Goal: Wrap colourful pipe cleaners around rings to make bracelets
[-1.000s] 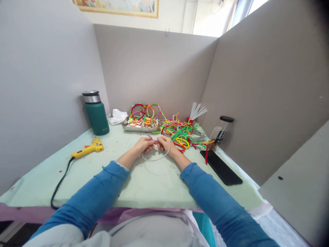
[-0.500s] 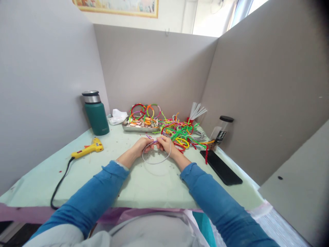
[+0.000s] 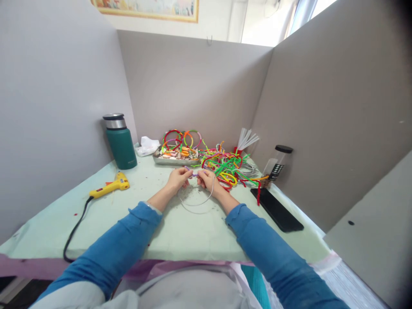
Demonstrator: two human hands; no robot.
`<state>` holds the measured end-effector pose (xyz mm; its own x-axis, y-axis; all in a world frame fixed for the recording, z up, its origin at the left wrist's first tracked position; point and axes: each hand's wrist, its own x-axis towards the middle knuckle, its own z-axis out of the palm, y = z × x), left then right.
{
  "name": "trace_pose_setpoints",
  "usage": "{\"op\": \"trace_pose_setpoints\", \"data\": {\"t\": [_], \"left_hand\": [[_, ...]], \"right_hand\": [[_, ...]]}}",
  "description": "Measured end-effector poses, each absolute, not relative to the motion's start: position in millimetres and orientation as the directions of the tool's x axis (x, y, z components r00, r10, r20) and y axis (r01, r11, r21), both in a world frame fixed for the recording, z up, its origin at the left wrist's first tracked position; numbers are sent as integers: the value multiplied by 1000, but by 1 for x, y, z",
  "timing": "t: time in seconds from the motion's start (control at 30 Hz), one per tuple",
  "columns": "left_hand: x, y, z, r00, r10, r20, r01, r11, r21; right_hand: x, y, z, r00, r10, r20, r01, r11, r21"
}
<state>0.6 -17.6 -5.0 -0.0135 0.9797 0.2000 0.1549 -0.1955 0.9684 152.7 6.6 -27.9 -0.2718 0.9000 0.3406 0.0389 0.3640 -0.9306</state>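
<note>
My left hand and my right hand meet over the middle of the pale green table. Both pinch a thin grey wire hoop that hangs toward me in a curve. A purple pipe cleaner sits on the hoop's top between my fingertips. Both hands are closed in a pinch. Blue sleeves cover my forearms.
A heap of coloured pipe cleaners lies just beyond my right hand. A metal tray with finished hoops stands behind. A green flask and yellow glue gun are at left. A black phone and jar are at right.
My hands have shifted slightly and turned the hoop, so its loop now hangs lower and more to the right; the purple pipe cleaner stays pinched between the fingertips.
</note>
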Motion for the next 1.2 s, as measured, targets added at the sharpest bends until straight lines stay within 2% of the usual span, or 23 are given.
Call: {"op": "trace_pose_setpoints", "data": {"t": [0.13,0.37,0.6,0.73,0.9,1.2], "left_hand": [[1,-21,-1,-16,977,210,161,-205,965],[0,-15,-5,-28,961,274,302,-253,919],[-5,-5,-13,-2,917,399,570,-327,754],[-4,-9,-9,39,898,439,659,-353,664],[-4,-13,-5,81,881,466,706,-380,597],[-3,-13,-7,86,878,472,725,-380,575]], "right_hand": [[152,4,-25,-265,907,327,5,340,-940],[151,4,-23,-254,921,296,-26,299,-954],[151,3,-23,-264,916,302,-22,307,-951],[151,0,-21,-271,915,301,-16,308,-951],[151,-2,-19,-282,910,303,-4,314,-949],[152,4,-24,-289,903,318,4,333,-943]]}}
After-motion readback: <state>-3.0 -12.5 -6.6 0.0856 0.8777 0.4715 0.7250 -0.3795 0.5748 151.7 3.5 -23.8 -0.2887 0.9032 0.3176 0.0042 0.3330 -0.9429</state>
